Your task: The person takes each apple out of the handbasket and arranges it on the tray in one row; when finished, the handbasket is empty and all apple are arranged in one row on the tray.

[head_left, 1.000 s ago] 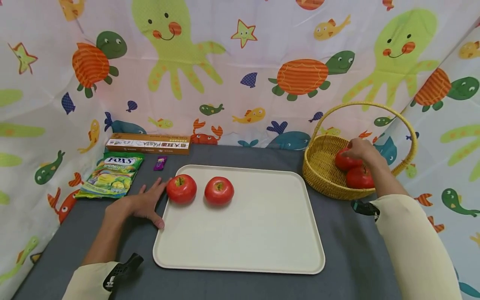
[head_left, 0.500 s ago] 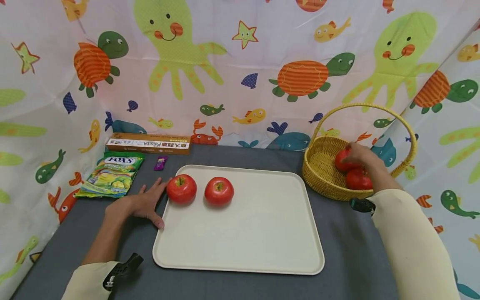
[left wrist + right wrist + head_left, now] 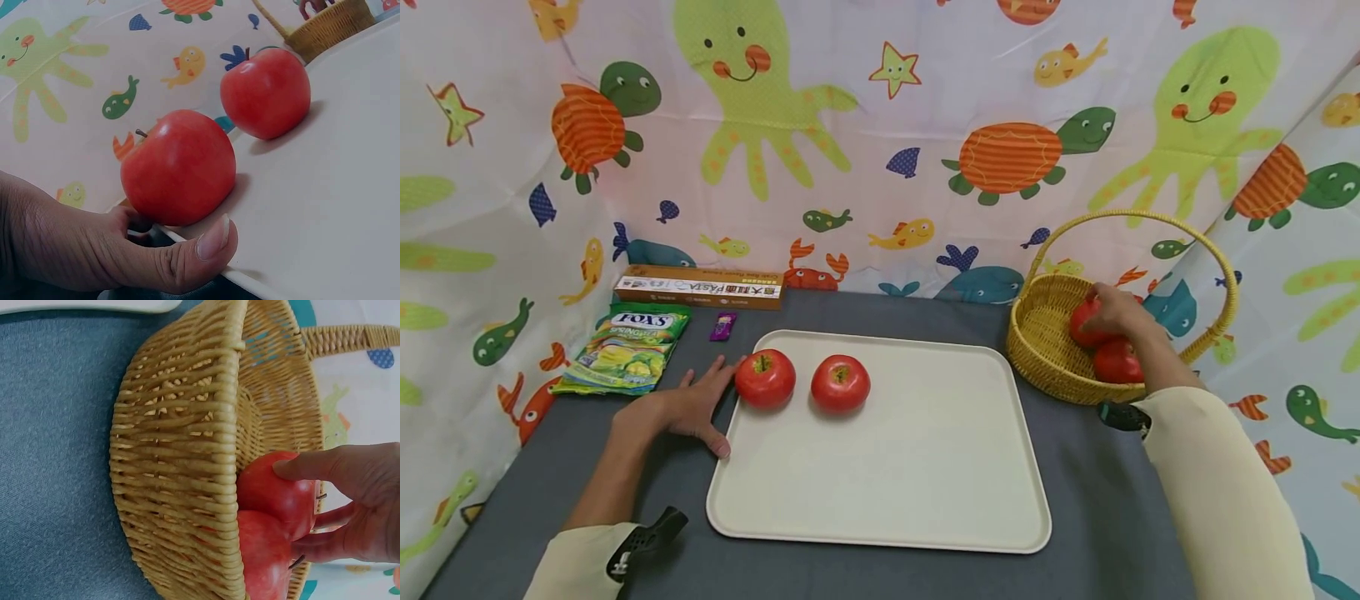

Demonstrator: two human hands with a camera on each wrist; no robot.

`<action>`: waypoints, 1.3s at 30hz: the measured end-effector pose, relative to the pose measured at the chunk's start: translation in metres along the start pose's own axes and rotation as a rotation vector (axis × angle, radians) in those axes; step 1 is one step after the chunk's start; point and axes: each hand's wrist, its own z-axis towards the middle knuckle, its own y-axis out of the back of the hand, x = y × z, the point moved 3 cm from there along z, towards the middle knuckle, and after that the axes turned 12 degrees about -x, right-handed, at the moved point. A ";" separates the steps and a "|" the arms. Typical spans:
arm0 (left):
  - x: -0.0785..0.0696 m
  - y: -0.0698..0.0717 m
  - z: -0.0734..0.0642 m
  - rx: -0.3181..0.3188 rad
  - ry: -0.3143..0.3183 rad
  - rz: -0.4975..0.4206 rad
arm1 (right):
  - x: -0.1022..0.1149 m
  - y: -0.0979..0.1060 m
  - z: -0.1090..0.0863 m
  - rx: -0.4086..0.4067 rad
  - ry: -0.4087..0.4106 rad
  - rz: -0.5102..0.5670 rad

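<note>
My right hand (image 3: 1116, 312) reaches into a yellow wicker basket (image 3: 175, 456) and grips a red apple (image 3: 281, 490), thumb on one side and fingers on the other. A second apple (image 3: 265, 556) lies against it in the basket. My left hand (image 3: 696, 408) is spread at the left edge of a cream tray (image 3: 910, 450), its thumb over the rim. Its fingertips are right by one apple (image 3: 181, 165) at the tray's upper left corner. Just right of that stands another apple (image 3: 265, 94), also on the tray.
Behind the left hand lie a green candy bag (image 3: 625, 350), a small purple wrapped sweet (image 3: 723, 326) and a long brown pasta box (image 3: 700, 287). The basket's tall handle (image 3: 1228, 292) arches over the right hand. A sea-animal curtain (image 3: 880, 150) hangs behind the grey table.
My right hand has shifted slightly within the basket, settling lower around the apple. The left hand, the tray and its apples have stayed put.
</note>
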 end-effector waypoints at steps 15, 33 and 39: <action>-0.007 0.005 -0.005 0.014 -0.030 -0.018 | 0.053 0.046 -0.042 -0.209 0.028 0.024; -0.026 0.015 -0.019 0.034 -0.029 -0.033 | 0.129 0.054 -0.110 -0.262 0.147 0.027; -0.023 0.012 -0.018 0.016 -0.066 -0.068 | 0.149 0.037 -0.124 -0.255 0.210 0.028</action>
